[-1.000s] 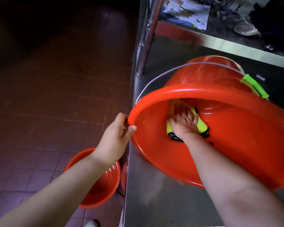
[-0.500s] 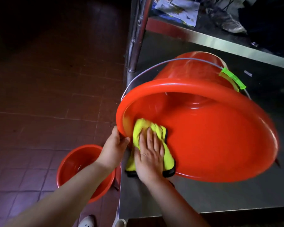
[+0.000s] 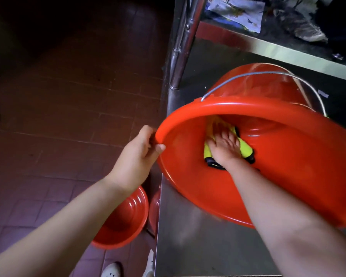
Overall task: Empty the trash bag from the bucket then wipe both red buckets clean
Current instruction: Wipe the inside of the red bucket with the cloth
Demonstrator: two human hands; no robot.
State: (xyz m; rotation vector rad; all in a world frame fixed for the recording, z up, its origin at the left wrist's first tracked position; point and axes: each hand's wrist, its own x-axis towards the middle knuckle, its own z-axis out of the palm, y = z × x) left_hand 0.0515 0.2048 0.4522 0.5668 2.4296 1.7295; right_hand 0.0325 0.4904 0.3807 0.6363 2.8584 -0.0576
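Red bucket [image 3: 288,176] tilted; left hand [image 3: 137,154] grips its rim, right hand [image 3: 224,148] presses cloth [image 3: 245,149] flat.

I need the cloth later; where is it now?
The cloth lies deep inside the tipped bucket on the table, under the right hand.

No text, label, brand or number can be read. The printed paper [image 3: 236,12] on the far shelf [image 3: 278,48] shows only coloured blurs, too small and dim to make out.
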